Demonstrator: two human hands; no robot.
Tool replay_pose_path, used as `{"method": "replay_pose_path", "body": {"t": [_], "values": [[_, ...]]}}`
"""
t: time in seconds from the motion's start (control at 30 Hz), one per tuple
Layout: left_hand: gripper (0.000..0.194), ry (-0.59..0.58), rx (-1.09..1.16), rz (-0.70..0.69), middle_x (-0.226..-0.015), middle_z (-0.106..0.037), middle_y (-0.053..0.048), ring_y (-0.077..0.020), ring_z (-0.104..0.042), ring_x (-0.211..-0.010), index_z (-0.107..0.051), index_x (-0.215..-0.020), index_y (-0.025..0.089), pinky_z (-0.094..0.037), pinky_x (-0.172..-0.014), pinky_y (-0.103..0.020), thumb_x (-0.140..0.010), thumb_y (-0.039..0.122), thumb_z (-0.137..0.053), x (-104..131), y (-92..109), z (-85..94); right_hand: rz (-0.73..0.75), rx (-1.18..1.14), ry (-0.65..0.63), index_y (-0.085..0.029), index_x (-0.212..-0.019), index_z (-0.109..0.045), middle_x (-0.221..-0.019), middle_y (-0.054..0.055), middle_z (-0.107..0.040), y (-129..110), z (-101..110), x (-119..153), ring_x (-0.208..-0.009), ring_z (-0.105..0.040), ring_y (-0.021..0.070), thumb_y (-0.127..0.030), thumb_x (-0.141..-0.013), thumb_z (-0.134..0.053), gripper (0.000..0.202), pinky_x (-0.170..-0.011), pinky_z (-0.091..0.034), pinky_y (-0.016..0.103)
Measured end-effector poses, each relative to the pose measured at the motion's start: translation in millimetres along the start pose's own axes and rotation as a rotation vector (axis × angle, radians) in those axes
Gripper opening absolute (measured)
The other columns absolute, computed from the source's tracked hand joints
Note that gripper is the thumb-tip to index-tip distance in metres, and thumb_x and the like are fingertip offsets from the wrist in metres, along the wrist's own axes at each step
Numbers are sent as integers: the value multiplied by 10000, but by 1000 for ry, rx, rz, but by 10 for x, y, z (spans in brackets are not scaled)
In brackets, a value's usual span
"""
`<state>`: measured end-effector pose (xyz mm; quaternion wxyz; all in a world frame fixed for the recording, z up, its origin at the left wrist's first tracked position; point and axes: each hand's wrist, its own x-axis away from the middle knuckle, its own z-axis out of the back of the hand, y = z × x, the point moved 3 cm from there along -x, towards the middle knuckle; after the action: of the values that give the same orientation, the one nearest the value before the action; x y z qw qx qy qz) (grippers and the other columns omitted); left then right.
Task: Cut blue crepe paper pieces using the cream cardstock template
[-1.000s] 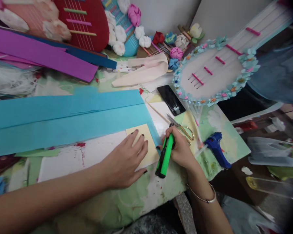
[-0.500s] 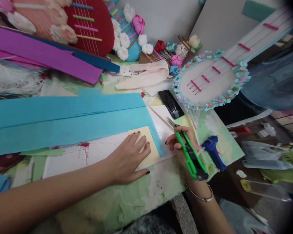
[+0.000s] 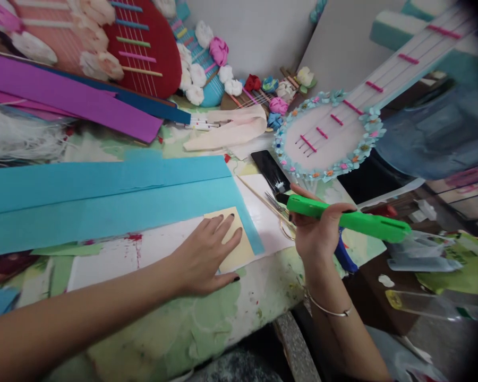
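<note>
My left hand (image 3: 207, 254) lies flat with its fingers spread on a cream card (image 3: 239, 246). The card rests on the near right corner of a long blue sheet (image 3: 103, 199). To the right, my right hand (image 3: 318, 228) is closed around a green utility knife (image 3: 350, 217), raised over the table edge with its dark tip pointing left. Behind that tip are scissors (image 3: 274, 201), partly hidden by the hand. A thin wooden stick (image 3: 258, 195) lies beside the scissors. White paper (image 3: 107, 265) shows under the blue sheet.
A black phone (image 3: 270, 168) lies behind the scissors. A white flower-edged instrument shape (image 3: 326, 138) stands at the right. The blue glue gun (image 3: 344, 254) is partly behind my right wrist. Purple strips (image 3: 71, 95) and decorated instrument shapes fill the back left.
The green knife has turned from pointing up and away to lying nearly level, and my right hand has rolled over with it. Scissors now show beside it. My left hand stays on the card.
</note>
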<state>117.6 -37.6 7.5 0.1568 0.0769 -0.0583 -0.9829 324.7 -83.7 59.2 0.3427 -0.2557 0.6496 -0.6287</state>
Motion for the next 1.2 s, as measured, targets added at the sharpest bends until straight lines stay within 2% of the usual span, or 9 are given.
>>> {"method": "replay_pose_path", "body": {"t": [0.13, 0.23, 0.33, 0.43, 0.53, 0.7, 0.77, 0.93, 1.2], "values": [[753, -10, -6, 2, -1413, -428, -310, -463, -456, -1218, -491, -1375, 71, -361, -987, -573, -838, 598, -533, -22, 13, 26, -5, -88, -21, -200, -901, -742, -747, 60, -618, -35, -152, -101, -555, -476, 123, -767, -821, -419, 658, -478, -342, 273], [786, -37, -19, 26, -1412, -439, -302, -467, -433, -1256, -479, -1382, 69, -291, -1043, -616, -833, 630, -520, -46, 66, 36, -30, -118, -143, -215, -876, -698, -759, 33, -598, -4, -349, -183, -583, -501, 115, -654, -826, -541, 469, -492, -361, 258], [838, -75, -48, 92, -1448, -395, -314, -491, -378, -1307, -463, -1388, 68, -224, -1055, -684, -815, 678, -512, -76, 150, 16, -109, -219, -309, -220, -794, -633, -847, 8, -614, 52, -579, -257, -670, -569, 110, -491, -725, -728, 296, -548, -429, 233], [836, -72, -81, 188, -1475, -348, -333, -519, -335, -1331, -466, -1377, 74, -233, -1003, -740, -816, 693, -502, -100, 235, -44, -224, -283, -474, -216, -817, -629, -790, -22, -616, 139, -789, -287, -701, -619, 121, -304, -559, -854, 354, -618, -498, 234], [763, -25, -93, 248, -1483, -354, -316, -525, -301, -1353, -473, -1374, 74, -215, -1006, -752, -878, 653, -437, -108, 305, -126, -305, -281, -551, -191, -815, -645, -716, -27, -632, 280, -930, -272, -678, -649, 140, -251, -514, -875, 383, -673, -555, 283], [671, 40, -79, 267, -1470, -392, -299, -522, -329, -1342, -498, -1361, 60, -239, -1024, -735, -930, 567, -411, -116, 348, -179, -299, -167, -496, -166, -843, -689, -687, -4, -688, 567, -1019, -217, -640, -673, 160, -296, -529, -887, 393, -625, -580, 298], [667, 41, -63, 264, -1475, -390, -293, -521, -331, -1342, -504, -1360, 64, -256, -1021, -735, -923, 563, -433, -125, 337, -174, -299, -125, -479, -156, -793, -686, -646, 7, -697, 629, -1038, -190, -593, -669, 160, -299, -545, -883, 347, -586, -567, 280], [681, 51, -48, 252, -1450, -419, -302, -515, -310, -1357, -511, -1347, 61, -274, -1013, -738, -905, 577, -470, -128, 292, -184, -269, -34, -480, -147, -672, -691, -614, 40, -712, 590, -1077, -144, -558, -661, 145, -324, -628, -846, 239, -562, -540, 241], [682, 103, -73, 250, -1408, -480, -286, -486, -328, -1357, -524, -1335, 76, -295, -1008, -701, -903, 597, -443, -91, 288, -189, -266, 9, -396, -173, -685, -675, -617, 25, -703, 596, -1090, -114, -557, -657, 166, -337, -591, -858, 263, -567, -555, 286]]}}
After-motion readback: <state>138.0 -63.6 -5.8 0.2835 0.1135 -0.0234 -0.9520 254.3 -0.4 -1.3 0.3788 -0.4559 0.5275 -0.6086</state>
